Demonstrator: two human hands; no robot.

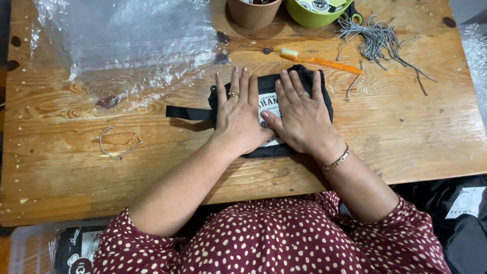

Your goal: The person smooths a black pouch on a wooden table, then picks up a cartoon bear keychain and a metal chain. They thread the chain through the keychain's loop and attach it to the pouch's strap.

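A small black pouch (324, 96) with a white printed patch lies flat on the wooden table (406, 127). Its black strap (187, 112) sticks out to the left. My left hand (237, 114) presses flat on the left half of the pouch, fingers spread, a ring on one finger. My right hand (303, 114) lies flat on the right half, also with a ring and a bracelet at the wrist. Both hands cover most of the patch.
Clear plastic bags (132, 40) lie at the back left. A small chain (117, 147) lies left of the pouch. An orange toothbrush (324, 62), a bundle of speckled cords (378, 38), a brown cup (252, 12) and a green bowl (312, 15) are behind.
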